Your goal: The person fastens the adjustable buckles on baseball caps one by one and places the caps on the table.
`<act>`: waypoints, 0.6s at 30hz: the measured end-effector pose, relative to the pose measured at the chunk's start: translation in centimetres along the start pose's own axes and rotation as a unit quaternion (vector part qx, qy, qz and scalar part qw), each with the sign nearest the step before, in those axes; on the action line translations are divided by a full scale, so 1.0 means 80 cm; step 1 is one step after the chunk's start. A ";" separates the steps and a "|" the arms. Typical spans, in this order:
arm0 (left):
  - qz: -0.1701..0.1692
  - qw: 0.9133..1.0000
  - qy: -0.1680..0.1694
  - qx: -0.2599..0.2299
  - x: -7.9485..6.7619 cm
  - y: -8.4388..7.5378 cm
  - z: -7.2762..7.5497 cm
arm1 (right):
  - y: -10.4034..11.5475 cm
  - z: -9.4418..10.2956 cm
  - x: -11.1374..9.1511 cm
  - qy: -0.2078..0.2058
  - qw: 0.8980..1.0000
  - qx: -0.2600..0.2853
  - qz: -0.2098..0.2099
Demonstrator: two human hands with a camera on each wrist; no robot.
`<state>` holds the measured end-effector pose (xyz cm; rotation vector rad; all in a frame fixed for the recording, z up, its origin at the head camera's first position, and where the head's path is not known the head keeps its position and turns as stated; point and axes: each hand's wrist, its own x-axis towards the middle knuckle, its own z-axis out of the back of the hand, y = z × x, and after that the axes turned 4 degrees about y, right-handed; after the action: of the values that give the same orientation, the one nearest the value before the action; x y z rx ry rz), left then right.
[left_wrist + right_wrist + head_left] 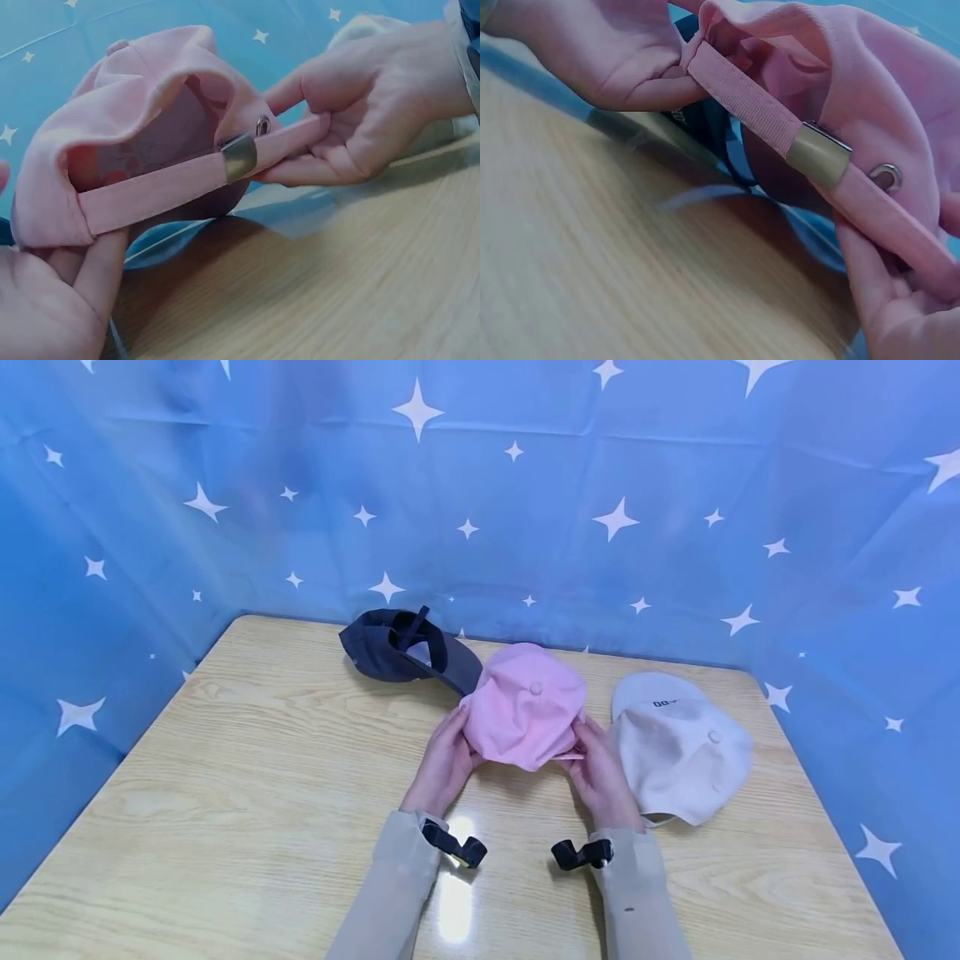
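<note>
A pink baseball cap point(529, 703) is held between both hands, raised a little off the table, its crown up and its back toward me. My left hand point(446, 762) grips its left edge, fingers under the rim. On the other side my right hand point(602, 774) pinches the rim and the loose end of the back strap point(754, 109). A metal buckle point(240, 157) sits on that strap, and a small eyelet point(886, 177) shows beside it in the right wrist view. The cap's brim is mostly hidden behind the crown.
A dark navy cap point(382, 647) lies upturned at the back, its brim reaching the pink cap. To the right rests a white cap point(686, 752) with dark lettering on its brim. Blue star-patterned cloth point(540, 485) hangs behind the wooden table point(225, 793).
</note>
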<state>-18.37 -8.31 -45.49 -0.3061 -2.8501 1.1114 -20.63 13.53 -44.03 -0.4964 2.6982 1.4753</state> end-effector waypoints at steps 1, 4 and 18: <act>0.007 1.000 -0.003 0.013 0.000 0.001 0.001 | -0.001 0.000 -0.001 -0.009 1.000 -0.010 -0.001; 0.025 0.998 -0.013 0.051 -0.001 0.003 0.001 | -0.004 -0.001 -0.001 -0.041 0.998 -0.041 -0.002; 0.000 0.987 -0.081 0.141 0.007 0.004 0.001 | -0.018 -0.013 0.013 -0.148 0.942 -0.295 0.057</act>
<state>-18.84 -8.03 -45.74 -0.2043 -2.7699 1.5847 -21.04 11.71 -44.84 -0.1040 2.0595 2.1892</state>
